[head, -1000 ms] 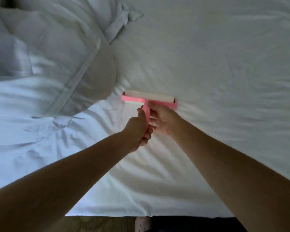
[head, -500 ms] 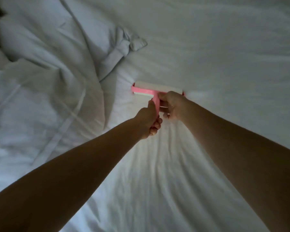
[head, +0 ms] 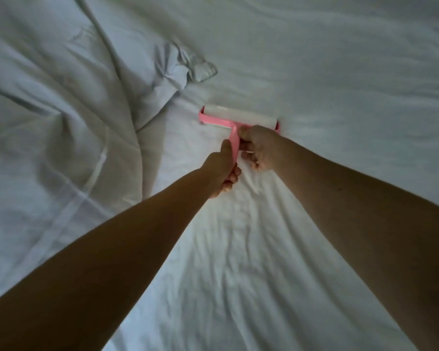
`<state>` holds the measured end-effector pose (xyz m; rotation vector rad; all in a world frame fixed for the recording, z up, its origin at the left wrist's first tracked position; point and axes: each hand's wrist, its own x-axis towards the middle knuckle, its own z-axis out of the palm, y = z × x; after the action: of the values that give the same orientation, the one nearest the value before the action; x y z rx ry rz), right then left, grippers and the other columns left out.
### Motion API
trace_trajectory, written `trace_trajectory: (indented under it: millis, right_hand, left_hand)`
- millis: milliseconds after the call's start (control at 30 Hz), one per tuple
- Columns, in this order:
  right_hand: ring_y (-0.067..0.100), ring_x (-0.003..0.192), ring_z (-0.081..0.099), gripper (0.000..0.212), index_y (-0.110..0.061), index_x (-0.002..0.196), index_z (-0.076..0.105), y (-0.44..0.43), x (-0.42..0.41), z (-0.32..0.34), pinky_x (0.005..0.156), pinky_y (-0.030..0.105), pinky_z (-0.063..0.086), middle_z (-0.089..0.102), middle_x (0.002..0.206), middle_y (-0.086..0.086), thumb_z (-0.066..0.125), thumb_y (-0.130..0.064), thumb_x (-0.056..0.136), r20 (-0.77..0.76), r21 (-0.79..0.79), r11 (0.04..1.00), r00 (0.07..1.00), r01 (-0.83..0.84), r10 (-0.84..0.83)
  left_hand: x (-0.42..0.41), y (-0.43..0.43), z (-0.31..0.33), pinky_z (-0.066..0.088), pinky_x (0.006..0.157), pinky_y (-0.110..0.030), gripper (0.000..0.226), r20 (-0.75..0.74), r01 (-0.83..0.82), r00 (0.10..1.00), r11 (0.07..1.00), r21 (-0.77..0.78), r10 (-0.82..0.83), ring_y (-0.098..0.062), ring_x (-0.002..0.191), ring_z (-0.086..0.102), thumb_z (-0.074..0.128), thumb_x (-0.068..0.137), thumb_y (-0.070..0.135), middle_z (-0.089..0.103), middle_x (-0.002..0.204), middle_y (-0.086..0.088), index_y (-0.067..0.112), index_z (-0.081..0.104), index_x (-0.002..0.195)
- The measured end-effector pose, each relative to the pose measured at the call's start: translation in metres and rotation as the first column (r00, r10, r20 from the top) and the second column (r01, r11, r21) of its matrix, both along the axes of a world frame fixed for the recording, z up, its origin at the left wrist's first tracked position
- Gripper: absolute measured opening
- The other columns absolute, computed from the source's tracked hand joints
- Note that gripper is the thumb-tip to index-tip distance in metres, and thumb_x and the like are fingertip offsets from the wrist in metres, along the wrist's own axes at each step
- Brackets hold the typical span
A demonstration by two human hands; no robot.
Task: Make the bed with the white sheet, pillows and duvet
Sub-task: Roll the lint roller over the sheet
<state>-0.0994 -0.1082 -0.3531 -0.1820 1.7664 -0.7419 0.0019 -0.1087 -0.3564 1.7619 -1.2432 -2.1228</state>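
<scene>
The white fabric sheet is lying spread across the bed, filling the middle and right of the view. Its long creases are running from the near edge away toward the hands and drawing together just below them. A pink plastic lint roller with a white roll is resting on the sheet near the middle of the view. Its head is lying crosswise, left to right, with the right end sitting slightly lower in the picture, and its handle is pointing back toward the person.

The left hand is gripping the lower part of the handle, fingers curling round it and thumb lying along its top. The right hand is gripping the handle just under the head, fingers curling in from the right side and covering part of the head's right half.

A bunched white fabric duvet is lying heaped on the left, over the sheet. A twisted white fabric corner is sticking out of it, just beyond the roller's left end and apart from it.

Compared with half a second ago, the roller is sitting farther from the person and closer to that twisted corner, while both hands are gripping the handle in the same places as before.
</scene>
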Motion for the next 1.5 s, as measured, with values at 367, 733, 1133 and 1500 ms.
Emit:
trace_trajectory:
  millis: [367,733,1133,1500]
  right_hand:
    - [0.008,0.046,0.028,0.022,-0.022,0.071,0.056,0.116,0.083,0.012,0.055,0.022,0.029,0.058,0.050,-0.008,0.057,-0.034,0.090,0.208,0.161,0.987,0.977,0.019,-0.052]
    - [0.007,0.037,0.028,0.021,-0.019,0.070,0.065,0.275,0.226,0.013,0.054,0.020,0.032,0.068,0.076,-0.005,0.064,-0.032,0.086,0.392,0.288,0.958,0.912,0.003,-0.121]
    - [0.009,0.049,0.035,0.032,-0.016,0.081,0.056,0.322,0.281,0.036,0.053,0.023,0.031,0.058,0.076,-0.001,0.046,-0.043,0.095,0.244,-0.058,0.996,0.968,0.066,-0.050]
    - [0.010,0.075,0.052,0.037,-0.017,0.098,0.059,0.330,0.253,0.024,0.087,0.035,0.032,0.060,0.091,-0.010,0.043,-0.050,0.094,0.092,0.058,0.991,0.988,0.119,-0.124]
  left_hand:
    - [0.102,0.115,0.022,0.020,0.034,-0.011,0.055,-0.007,0.035,0.999,0.998,0.048,-0.035,-0.006,0.030,0.032,0.019,0.099,0.051,0.041,0.057,-0.003,0.011,0.043,0.072]
    - [0.262,0.269,0.039,0.024,0.037,-0.015,0.055,0.072,0.117,0.989,0.984,0.132,-0.127,-0.008,0.040,0.033,0.018,0.098,0.053,0.043,0.056,-0.002,0.012,0.044,0.072]
    - [0.303,0.296,0.062,0.028,0.042,-0.017,0.049,0.075,0.230,0.972,0.969,-0.093,-0.223,-0.010,0.042,0.038,0.020,0.101,0.041,0.047,0.057,-0.003,0.012,0.052,0.077]
    - [0.247,0.294,0.025,0.028,0.045,-0.019,0.058,0.011,0.409,0.912,0.912,0.021,-0.410,-0.012,0.049,0.037,0.011,0.099,0.050,0.045,0.062,-0.004,0.014,0.056,0.091]
